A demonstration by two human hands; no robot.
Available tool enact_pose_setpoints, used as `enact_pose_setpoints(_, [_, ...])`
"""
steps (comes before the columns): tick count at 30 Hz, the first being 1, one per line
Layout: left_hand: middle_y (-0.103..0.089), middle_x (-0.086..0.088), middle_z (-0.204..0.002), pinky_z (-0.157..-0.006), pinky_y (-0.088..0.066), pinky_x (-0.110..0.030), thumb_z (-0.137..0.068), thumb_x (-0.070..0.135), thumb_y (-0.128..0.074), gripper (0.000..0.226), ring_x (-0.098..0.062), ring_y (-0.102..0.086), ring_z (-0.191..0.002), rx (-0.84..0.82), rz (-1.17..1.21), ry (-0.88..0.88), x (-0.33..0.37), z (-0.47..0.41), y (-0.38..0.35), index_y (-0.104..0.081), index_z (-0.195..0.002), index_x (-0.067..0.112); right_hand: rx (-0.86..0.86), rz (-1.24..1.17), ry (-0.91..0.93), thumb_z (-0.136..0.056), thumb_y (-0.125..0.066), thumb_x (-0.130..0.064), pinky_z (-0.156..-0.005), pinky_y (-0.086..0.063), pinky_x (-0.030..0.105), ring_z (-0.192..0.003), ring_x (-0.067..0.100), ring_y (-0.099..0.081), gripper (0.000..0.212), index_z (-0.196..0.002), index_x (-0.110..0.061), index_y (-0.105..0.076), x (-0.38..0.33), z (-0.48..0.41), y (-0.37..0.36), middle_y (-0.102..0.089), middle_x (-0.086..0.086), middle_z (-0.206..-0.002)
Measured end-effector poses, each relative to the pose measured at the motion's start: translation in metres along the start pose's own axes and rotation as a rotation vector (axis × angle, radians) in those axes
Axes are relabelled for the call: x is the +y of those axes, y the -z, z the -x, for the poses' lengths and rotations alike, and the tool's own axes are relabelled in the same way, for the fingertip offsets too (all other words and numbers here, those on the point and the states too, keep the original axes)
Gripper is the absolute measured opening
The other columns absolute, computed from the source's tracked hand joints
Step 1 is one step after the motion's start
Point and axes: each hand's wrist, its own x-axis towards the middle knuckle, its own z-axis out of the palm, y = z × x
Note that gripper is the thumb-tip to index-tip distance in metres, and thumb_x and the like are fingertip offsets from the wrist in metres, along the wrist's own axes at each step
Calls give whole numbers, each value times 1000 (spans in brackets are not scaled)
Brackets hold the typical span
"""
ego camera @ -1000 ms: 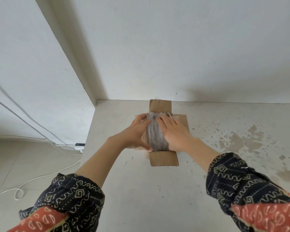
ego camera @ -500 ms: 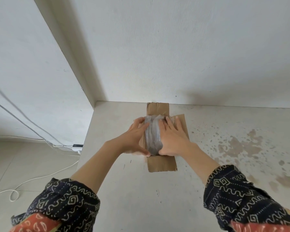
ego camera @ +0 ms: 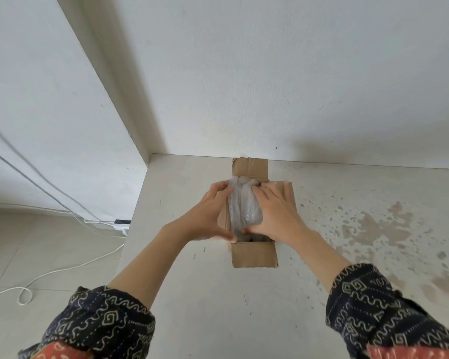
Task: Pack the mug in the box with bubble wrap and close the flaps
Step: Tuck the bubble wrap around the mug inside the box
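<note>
Stained counter: my right hand has slid from atop the bubble wrap onto the box, spread flat; left hand cups the wrap (seemingly seated; flaps open).

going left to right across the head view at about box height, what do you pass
cable looped on the floor → power strip → left hand → bubble wrap in the box → right hand → stains on the table
</note>
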Motion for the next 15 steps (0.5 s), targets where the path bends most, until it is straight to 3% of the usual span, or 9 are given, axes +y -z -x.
enact_pose_setpoints(3, [-2,15,-153,-107,-19,-18,-63,38,-83,122,-7,-14,-140,24,41,-17,0,3,1,0,-150,19,86,33,123,-65,-76,-45,-114,-28,39,-142,25,-13,107,-146,-8,-17,-7,9,-5,-19,7,-153])
enact_pose_setpoints(9, [30,4,-156,-120,-6,-32,-83,50,-61,113,-10,18,-145,-16,-118,-49,3,8,-17,27,-144,14,-19,-11,126,-73,-71,-48,-115,-16,31,-143,23,-10,106,-148,-6,-9,-12,6,-5,-10,8,-156])
enact_pose_setpoints(15, [22,-2,-159,-120,-2,-36,-87,50,-51,101,-17,14,-147,71,-232,-27,6,7,-25,20,-147,12,-97,2,120,-67,-72,-54,-112,-26,34,-132,24,-31,103,-144,-9,-19,-8,-8,2,-33,8,-144])
